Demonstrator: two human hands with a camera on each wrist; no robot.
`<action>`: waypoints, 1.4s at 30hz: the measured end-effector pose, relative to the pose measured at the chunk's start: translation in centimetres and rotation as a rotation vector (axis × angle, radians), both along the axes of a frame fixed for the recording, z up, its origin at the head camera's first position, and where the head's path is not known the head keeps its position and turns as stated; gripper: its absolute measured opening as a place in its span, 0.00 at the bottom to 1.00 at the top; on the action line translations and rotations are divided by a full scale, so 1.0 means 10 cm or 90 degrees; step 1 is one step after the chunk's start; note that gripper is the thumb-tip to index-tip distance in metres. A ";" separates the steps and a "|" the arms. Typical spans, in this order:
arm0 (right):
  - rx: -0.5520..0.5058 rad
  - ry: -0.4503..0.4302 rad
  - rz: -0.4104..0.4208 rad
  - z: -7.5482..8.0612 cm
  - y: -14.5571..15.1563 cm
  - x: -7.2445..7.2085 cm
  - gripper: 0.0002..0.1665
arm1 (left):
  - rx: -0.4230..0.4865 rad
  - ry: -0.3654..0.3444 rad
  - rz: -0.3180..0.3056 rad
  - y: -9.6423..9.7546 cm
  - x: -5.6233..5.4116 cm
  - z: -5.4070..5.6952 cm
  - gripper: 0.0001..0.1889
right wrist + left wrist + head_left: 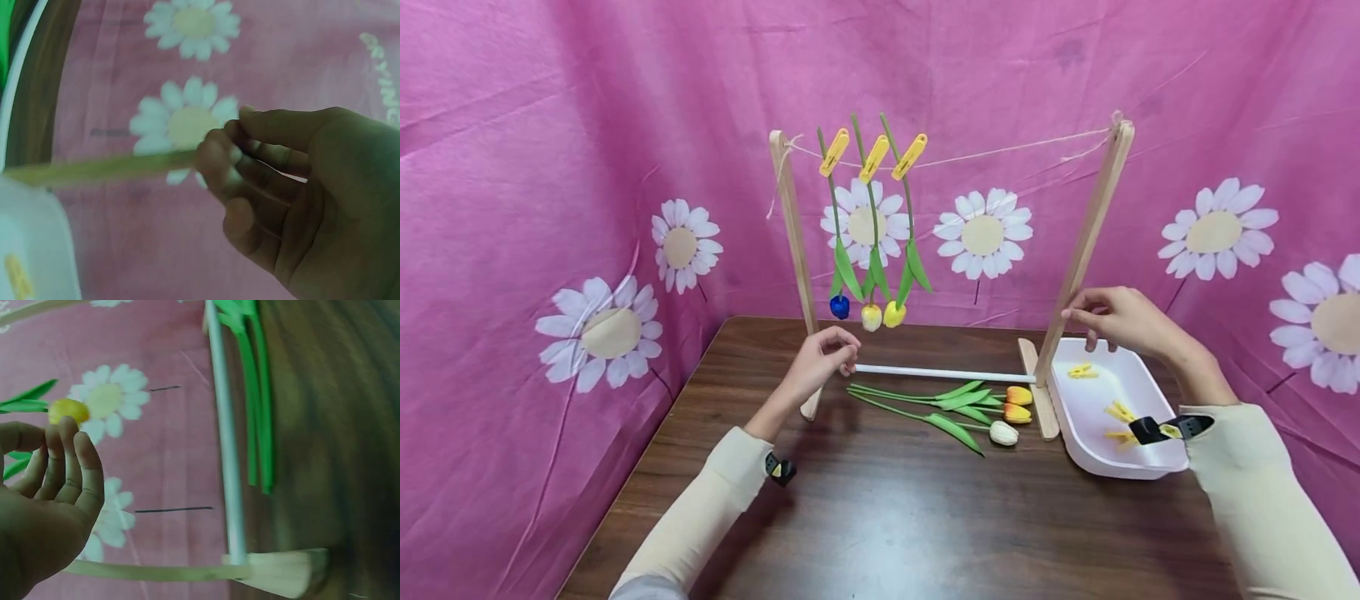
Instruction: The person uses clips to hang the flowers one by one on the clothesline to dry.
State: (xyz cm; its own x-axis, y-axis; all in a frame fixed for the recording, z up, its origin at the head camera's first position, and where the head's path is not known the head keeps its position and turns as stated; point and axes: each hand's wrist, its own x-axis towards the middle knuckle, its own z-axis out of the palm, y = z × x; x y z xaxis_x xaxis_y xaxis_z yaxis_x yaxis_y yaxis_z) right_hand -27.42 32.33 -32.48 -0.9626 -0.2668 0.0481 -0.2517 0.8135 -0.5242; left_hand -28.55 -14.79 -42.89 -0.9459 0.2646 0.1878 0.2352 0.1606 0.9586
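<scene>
My left hand (823, 358) is in the air near the left post, its fingers loosely bent and holding nothing. In the left wrist view a yellow tulip (69, 411) overlaps its fingertips. My right hand (1123, 321) hovers over the near side of the right wooden post (1086, 242), above the white tub (1078, 446); its fingers are loosely curled with nothing seen between them. Three artificial tulips, blue (839, 307), white-yellow (871, 317) and yellow, hang upside down from a string (1000, 150), each by a yellow clothespin (873, 159).
Two orange tulips (1017, 404) and a white tulip (1003, 433) lie on the brown table (880, 517) by a white rod (940, 373) between the posts. Several yellow clothespins (1082, 372) lie in the tub. A pink flowered cloth (1000, 67) hangs behind.
</scene>
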 end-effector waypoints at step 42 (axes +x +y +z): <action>0.170 -0.041 0.085 -1.44 0.78 -0.53 0.17 | -0.687 0.327 -0.073 0.15 0.07 -0.78 0.08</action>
